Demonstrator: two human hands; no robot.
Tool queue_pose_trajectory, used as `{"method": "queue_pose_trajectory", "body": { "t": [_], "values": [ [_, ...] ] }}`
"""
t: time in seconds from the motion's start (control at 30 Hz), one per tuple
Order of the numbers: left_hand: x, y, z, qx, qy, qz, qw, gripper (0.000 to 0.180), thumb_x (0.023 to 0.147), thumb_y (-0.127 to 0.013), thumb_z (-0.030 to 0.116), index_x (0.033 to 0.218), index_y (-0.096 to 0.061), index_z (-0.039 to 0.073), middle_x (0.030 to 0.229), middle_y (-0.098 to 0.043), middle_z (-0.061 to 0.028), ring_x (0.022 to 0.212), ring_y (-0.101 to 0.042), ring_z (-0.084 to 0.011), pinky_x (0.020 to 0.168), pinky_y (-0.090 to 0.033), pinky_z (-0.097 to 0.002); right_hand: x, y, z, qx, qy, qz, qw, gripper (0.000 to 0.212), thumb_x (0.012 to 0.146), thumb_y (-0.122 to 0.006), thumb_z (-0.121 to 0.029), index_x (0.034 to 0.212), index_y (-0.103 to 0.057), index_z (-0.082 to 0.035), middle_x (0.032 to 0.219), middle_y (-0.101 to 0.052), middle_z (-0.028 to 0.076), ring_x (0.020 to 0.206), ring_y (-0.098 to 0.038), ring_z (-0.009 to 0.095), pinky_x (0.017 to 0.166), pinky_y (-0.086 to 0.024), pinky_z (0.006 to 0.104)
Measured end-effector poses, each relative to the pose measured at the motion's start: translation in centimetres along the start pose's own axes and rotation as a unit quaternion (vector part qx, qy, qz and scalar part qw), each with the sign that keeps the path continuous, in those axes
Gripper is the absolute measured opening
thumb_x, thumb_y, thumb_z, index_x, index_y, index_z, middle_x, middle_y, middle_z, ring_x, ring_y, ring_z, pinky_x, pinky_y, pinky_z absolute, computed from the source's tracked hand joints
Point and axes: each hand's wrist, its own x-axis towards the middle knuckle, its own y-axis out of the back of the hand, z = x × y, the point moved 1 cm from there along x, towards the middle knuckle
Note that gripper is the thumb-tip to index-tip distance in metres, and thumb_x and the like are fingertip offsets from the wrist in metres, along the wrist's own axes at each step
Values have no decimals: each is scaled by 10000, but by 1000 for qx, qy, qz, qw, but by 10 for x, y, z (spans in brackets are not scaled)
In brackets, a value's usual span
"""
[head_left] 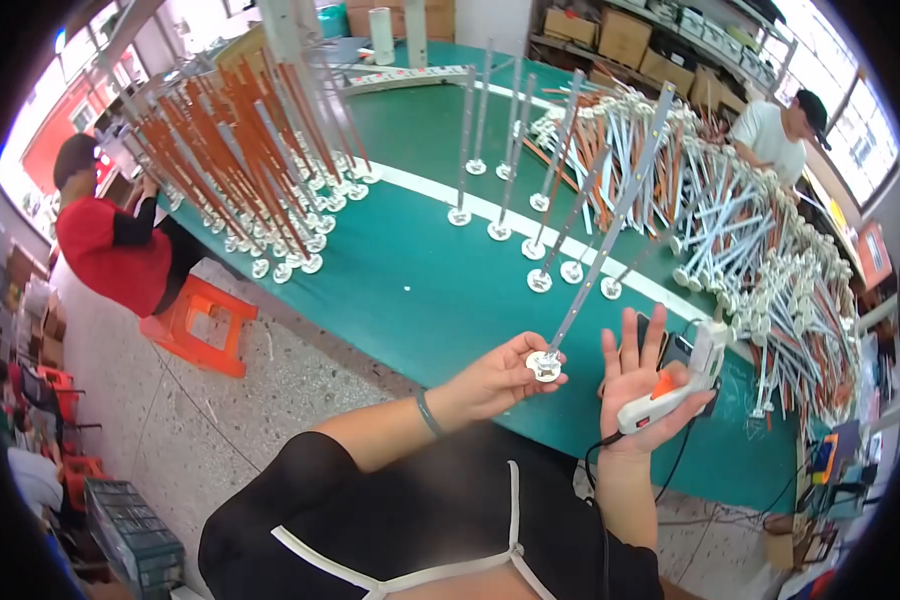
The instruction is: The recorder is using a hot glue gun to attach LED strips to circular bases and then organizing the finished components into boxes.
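Note:
A long thin LED light strip [610, 240] with a round white base [544, 366] rises at a slant from my left hand [498, 378]; its fingers are closed around the base. In my right hand [634, 385] rests a white corded glue gun [660, 403] with an orange trigger. The gun's handle lies across the palm, with the thumb below it and the other fingers stretched upward. Just beyond my hands, several similar strips [539, 280] stand upright on their round bases on the green table [400, 290].
Many upright strips [240, 160] crowd the table's left part. A large heap of strips [740, 230] lies along the right. A person in red [110, 245] sits by an orange stool [205, 320]; another in white [770, 135] works at the far right. A dark phone-like object [676, 350] lies behind the glue gun.

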Motion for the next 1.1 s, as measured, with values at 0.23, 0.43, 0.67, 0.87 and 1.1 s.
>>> {"method": "queue_pose_trajectory", "body": {
  "t": [0.23,0.43,0.67,0.87,1.1],
  "values": [
    [-19,-2,75,204,-195,103,954,406,831,-659,-13,1183,-481,83,1189,-547,-102,1122,-571,-267,973,-467,-356,-23,25,18,153,-237,-190,940,643,896,-320,-688,1084,-516,-105,876,-595,218,440,-576,257,352,-439,344],
    [-57,11,161,355,-296,220,859,450,833,-631,-46,1250,-475,12,1169,-575,-90,1126,-573,-234,996,-449,-348,-45,76,-51,18,-81,65,994,518,955,-327,-579,1121,-492,-118,646,-510,99,335,-413,194,256,-343,315],
    [-29,-53,261,442,-376,170,797,469,839,-631,-27,1277,-462,-22,1171,-596,-106,1118,-578,-201,994,-447,-327,-36,64,-61,-10,-68,-9,998,470,977,-343,-518,1091,-488,-85,605,-458,77,361,-430,173,293,-371,303],
    [-12,-18,257,421,-315,205,825,436,813,-663,-34,1209,-480,-36,1097,-627,-113,1022,-619,-172,934,-475,-289,-52,67,-37,-43,-68,59,995,463,961,-386,-528,1075,-463,-86,646,-499,93,373,-445,180,304,-355,284],
    [-1,98,247,428,-214,307,823,411,793,-680,-48,1155,-491,3,1070,-593,-85,1058,-607,-201,920,-478,-302,-62,66,-41,-73,-78,165,980,424,967,-396,-510,1017,-465,-94,619,-477,85,361,-423,165,313,-337,267]
  ]
}}
